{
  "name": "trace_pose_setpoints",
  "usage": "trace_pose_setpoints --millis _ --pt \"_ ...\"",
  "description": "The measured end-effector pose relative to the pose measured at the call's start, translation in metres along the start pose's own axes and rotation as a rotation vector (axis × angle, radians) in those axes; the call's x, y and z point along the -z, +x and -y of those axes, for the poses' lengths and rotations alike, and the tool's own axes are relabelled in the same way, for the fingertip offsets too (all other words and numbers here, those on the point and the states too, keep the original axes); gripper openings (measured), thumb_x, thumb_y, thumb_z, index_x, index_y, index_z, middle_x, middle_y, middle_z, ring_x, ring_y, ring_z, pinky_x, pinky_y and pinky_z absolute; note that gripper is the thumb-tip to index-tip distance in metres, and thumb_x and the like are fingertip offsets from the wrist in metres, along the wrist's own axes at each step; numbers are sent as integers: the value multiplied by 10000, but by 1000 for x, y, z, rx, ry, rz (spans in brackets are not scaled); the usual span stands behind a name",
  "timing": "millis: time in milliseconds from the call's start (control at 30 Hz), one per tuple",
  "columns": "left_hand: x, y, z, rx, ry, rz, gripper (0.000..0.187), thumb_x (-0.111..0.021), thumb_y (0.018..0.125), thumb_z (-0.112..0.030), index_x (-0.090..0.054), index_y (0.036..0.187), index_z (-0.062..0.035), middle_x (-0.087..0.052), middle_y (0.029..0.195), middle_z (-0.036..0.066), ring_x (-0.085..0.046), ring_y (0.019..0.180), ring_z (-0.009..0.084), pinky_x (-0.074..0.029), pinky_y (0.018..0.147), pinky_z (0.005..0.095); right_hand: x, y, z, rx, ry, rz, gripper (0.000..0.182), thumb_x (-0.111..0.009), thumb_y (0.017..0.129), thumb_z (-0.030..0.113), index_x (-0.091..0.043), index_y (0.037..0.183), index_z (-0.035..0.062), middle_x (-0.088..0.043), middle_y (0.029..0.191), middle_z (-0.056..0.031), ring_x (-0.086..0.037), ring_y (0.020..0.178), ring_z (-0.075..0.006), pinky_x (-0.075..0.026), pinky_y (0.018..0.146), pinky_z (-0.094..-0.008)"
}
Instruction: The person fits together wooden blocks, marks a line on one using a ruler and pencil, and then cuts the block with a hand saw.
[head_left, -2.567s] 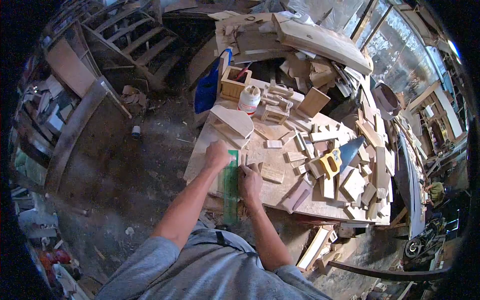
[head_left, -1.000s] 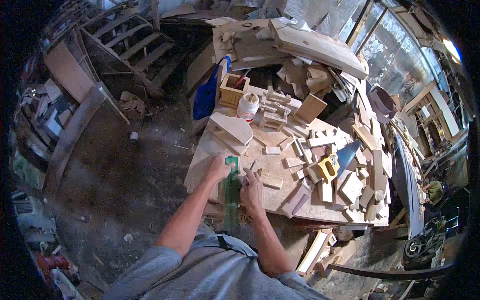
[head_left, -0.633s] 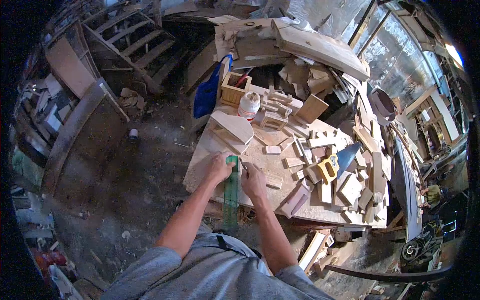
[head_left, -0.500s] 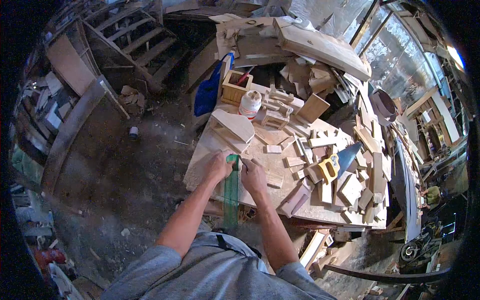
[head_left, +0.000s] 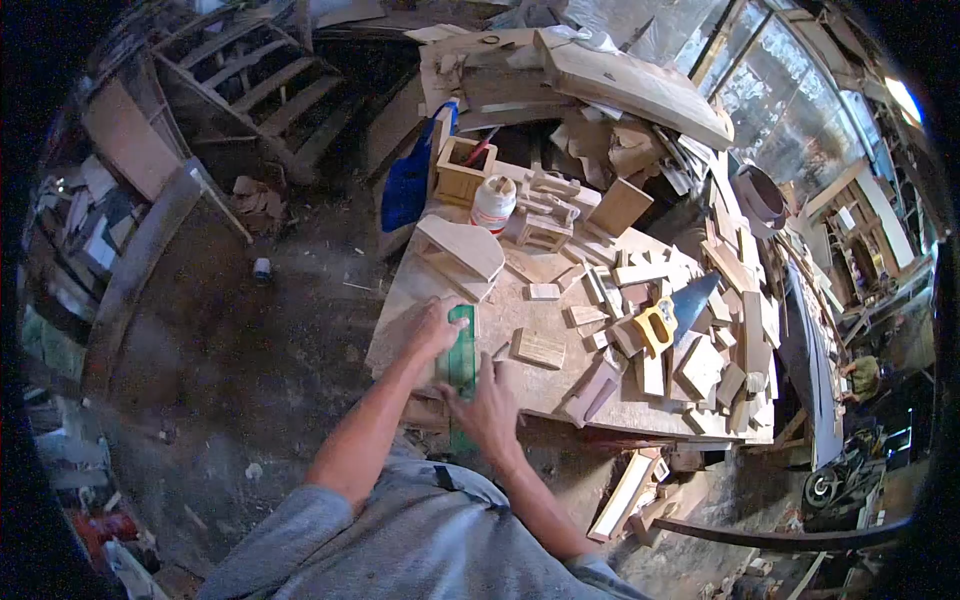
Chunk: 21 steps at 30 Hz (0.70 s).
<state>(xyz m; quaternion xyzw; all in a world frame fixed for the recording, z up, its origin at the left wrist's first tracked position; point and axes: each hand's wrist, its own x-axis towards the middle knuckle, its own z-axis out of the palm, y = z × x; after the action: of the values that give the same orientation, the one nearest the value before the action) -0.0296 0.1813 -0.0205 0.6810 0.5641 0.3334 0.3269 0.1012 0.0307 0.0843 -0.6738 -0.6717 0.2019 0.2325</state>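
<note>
The right hand (head_left: 487, 408) has drawn back from the ruler's far end to the tabletop (head_left: 560, 385) near edge, fingers spread flat on the green ruler (head_left: 461, 352), gripping nothing. The left hand (head_left: 432, 330) stays pressed flat beside it, holding the ruler down. Marking appears paused. Offcuts (head_left: 541, 348) crowd the right; the near edge overhangs open floor.

Ruler (head_left: 461, 345) – green translucent plastic, glossy. Desk (head_left: 560, 385) – bare matt wood, rough, dusty. Offcuts (head_left: 540, 348) raw wood. Saw (head_left: 672, 312) – yellow plastic handle, metal blade.
</note>
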Motion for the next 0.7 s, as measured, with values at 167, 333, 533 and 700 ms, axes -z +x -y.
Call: trace_pose_setpoints --millis 167,333,533,700 --pt "-9 6 47 89 -250 -50 395 -646 947 -230 -624 1296 -45 -673 1150 247 -650 1093 357 -484 978 447 12 -11 4 -34 146 -129 623 -714 790 132 -477 1337 -49 -555 1159 -292 -605 1028 -471 -522 858 -524" --pt "79 -40 4 205 -271 -132 395 -639 938 -207 -622 1261 19 -671 1130 242 -659 1035 316 -482 976 441 72 -42 -72 -67 102 -368 562 -700 790 86 -542 1306 -70 -574 1092 -229 -612 995 -363 -525 854 -481" --pt "75 -62 18 -50 -9 -212 366 -753 798 -158 -666 1112 7 -655 1081 197 -607 1093 329 -467 990 426 101 -23 -110 -156 -94 -545 642 -710 794 101 -486 1376 -49 -549 1106 -275 -586 995 -433 -498 883 -494" --pt "55 -53 -20 -258 151 -123 619 -802 734 -178 -545 1276 -28 -615 1197 184 -551 1173 372 -429 1031 446 83 36 -104 -242 -272 -457 648 -731 815 156 -475 1378 -39 -527 1208 -272 -578 1104 -426 -504 930 -489"
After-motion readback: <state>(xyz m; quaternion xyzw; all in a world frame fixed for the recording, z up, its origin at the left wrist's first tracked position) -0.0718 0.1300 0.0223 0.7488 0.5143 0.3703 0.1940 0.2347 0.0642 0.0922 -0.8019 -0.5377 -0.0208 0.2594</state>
